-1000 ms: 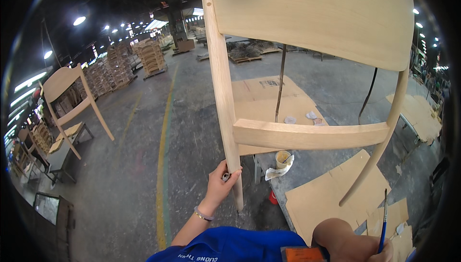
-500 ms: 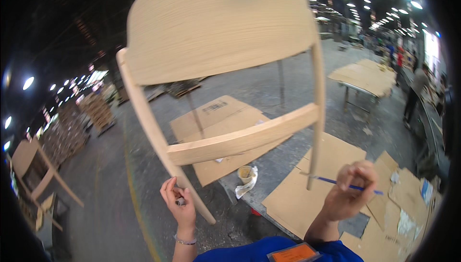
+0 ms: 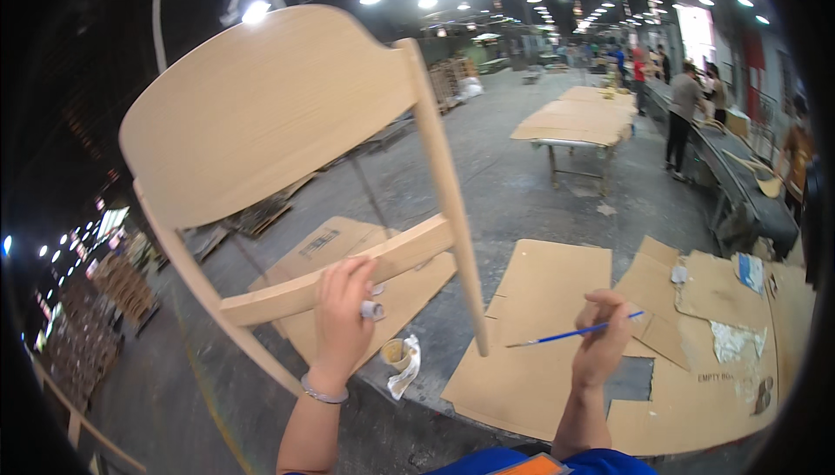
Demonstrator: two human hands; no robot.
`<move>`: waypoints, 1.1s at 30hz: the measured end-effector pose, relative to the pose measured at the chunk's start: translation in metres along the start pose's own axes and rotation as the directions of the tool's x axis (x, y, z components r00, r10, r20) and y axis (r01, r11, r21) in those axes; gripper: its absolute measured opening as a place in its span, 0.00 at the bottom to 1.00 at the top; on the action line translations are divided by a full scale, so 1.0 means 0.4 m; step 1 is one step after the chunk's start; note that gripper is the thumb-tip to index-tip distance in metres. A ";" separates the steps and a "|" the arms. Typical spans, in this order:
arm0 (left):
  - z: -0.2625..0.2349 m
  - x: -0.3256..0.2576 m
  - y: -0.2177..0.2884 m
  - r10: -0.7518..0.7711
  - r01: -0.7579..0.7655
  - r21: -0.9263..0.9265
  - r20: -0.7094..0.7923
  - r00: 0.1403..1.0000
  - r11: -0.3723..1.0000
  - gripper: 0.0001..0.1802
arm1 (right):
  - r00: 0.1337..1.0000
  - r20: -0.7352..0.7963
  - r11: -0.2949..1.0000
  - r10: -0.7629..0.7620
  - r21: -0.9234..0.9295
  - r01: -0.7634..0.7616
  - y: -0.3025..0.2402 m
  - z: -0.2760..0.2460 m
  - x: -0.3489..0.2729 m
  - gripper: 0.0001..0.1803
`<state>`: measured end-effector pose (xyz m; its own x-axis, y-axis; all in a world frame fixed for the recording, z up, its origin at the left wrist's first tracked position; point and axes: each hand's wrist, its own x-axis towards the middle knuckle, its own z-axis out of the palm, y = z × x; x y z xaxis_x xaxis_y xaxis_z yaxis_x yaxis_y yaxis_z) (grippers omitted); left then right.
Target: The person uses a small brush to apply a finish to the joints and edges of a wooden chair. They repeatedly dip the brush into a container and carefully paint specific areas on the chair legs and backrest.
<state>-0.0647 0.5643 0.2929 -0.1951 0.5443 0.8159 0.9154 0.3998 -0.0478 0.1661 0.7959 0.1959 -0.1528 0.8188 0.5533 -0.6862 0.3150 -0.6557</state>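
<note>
A pale wooden chair back (image 3: 270,118) with a curved backrest and two round legs stands tilted in front of me. Its lower crossbar (image 3: 409,246) runs behind my left hand (image 3: 344,311), whose fingers lie against the wood. A small whitish cylinder (image 3: 372,310) is tucked in that same hand; its kind is unclear. My right hand (image 3: 602,336), to the right of the chair's right leg, is closed around a thin blue paintbrush (image 3: 565,334). The brush tip points left, toward the foot of that leg, apart from it.
A cup (image 3: 397,353) with yellowish contents and a white cloth (image 3: 405,375) stand below the crossbar. Cardboard sheets (image 3: 552,279) cover the worktable. Farther off are a cardboard-topped table (image 3: 578,118), people at a long bench (image 3: 739,170), and stacked pallets (image 3: 126,288) at left.
The chair back has shifted left in view as the view turned right. My left hand has come up onto the crossbar. The brush in my right hand has moved away from the right leg.
</note>
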 end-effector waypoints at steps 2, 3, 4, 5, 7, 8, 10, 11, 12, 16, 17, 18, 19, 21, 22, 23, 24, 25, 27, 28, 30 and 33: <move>0.058 0.041 -0.028 -0.004 0.004 0.029 0.023 1.000 1.000 0.19 | 1.000 0.010 0.999 0.000 0.035 -0.001 0.017 0.000 0.013 0.31; 0.082 0.050 -0.036 -0.023 0.021 0.038 0.034 0.999 0.999 0.19 | 1.000 0.030 0.998 0.002 0.066 -0.004 0.025 0.002 0.020 0.31; 0.105 0.053 -0.041 -0.061 0.058 0.052 0.060 0.996 0.997 0.19 | 1.000 0.020 0.998 -0.019 0.060 0.018 0.036 0.006 0.029 0.30; 0.124 0.055 -0.044 -0.052 0.048 0.076 0.046 0.998 0.996 0.20 | 0.999 0.035 0.997 -0.040 0.067 0.038 0.045 0.011 0.038 0.30; 0.147 0.054 -0.049 -0.072 0.065 0.136 0.047 0.996 0.989 0.20 | 0.995 0.053 0.992 -0.086 0.096 0.081 0.066 0.026 0.060 0.29; 0.152 0.053 -0.051 -0.078 0.071 0.127 0.045 0.996 0.989 0.20 | 0.992 0.052 0.988 -0.111 0.117 0.104 0.076 0.036 0.073 0.29; 0.155 0.053 -0.055 -0.094 0.087 0.122 0.050 0.994 0.989 0.21 | 0.974 0.093 0.964 -0.205 0.189 0.184 0.096 0.064 0.104 0.28; 0.155 0.052 -0.056 -0.095 0.088 0.118 0.058 0.994 0.989 0.21 | 0.968 0.088 0.958 -0.235 0.191 0.215 0.105 0.083 0.119 0.27; 0.152 0.051 -0.057 -0.105 0.097 0.118 0.062 0.993 0.988 0.21 | 0.955 0.089 0.943 -0.282 0.211 0.258 0.113 0.107 0.134 0.27; 0.133 0.039 -0.048 -0.140 0.130 0.117 0.076 0.987 0.984 0.21 | 0.917 -0.017 0.871 -0.400 0.304 0.386 0.127 0.220 0.177 0.23; 0.127 0.036 -0.043 -0.140 0.130 0.136 0.069 0.988 0.982 0.21 | 0.903 -0.035 0.859 -0.429 0.293 0.420 0.127 0.250 0.186 0.22; 0.124 0.034 -0.040 -0.136 0.125 0.153 0.062 0.989 0.980 0.21 | 0.886 -0.056 0.845 -0.460 0.278 0.457 0.127 0.279 0.197 0.21; 0.120 0.031 -0.036 -0.135 0.124 0.163 0.061 0.989 0.979 0.22 | 0.874 -0.085 0.836 -0.478 0.261 0.483 0.126 0.309 0.208 0.20; 0.109 0.022 -0.028 -0.148 0.137 0.184 0.049 0.988 0.973 0.21 | 0.854 -0.129 0.801 -0.504 0.300 0.518 0.128 0.381 0.220 0.16; 0.102 0.018 -0.025 -0.154 0.144 0.184 0.043 0.987 0.972 0.21 | 0.846 -0.148 0.792 -0.513 0.298 0.532 0.129 0.420 0.227 0.16; 0.094 0.012 -0.024 -0.159 0.146 0.207 0.047 0.986 0.967 0.21 | 0.836 -0.167 0.783 -0.522 0.296 0.548 0.130 0.458 0.231 0.16; 0.086 0.007 -0.023 -0.163 0.149 0.224 0.042 0.986 0.963 0.21 | 0.820 -0.175 0.767 -0.545 0.290 0.572 0.132 0.496 0.237 0.14; 0.079 0.000 -0.023 -0.175 0.159 0.239 0.045 0.984 0.958 0.21 | 0.832 -0.201 0.761 -0.516 0.338 0.554 0.137 0.534 0.241 0.14; 0.058 -0.015 -0.025 -0.193 0.177 0.264 0.036 0.981 0.948 0.20 | 0.844 -0.262 0.729 -0.468 0.426 0.536 0.144 0.608 0.238 0.13; 0.047 -0.023 -0.027 -0.203 0.185 0.275 0.041 0.978 0.944 0.19 | 0.837 -0.271 0.744 -0.475 0.385 0.546 0.146 0.633 0.240 0.13; 0.026 -0.036 -0.033 -0.210 0.189 0.301 0.041 0.977 0.935 0.19 | 0.847 -0.266 0.764 -0.461 0.367 0.531 0.149 0.672 0.236 0.14; 0.004 -0.053 -0.040 -0.217 0.192 0.322 0.043 0.975 0.927 0.18 | 0.866 -0.272 0.793 -0.420 0.355 0.496 0.151 0.706 0.224 0.16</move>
<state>-0.0756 0.5474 0.2754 -0.4044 0.4757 0.7811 0.6977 0.7127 -0.0727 -0.0898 0.7528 0.3511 0.3492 0.7072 0.6148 -0.8721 0.4853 -0.0629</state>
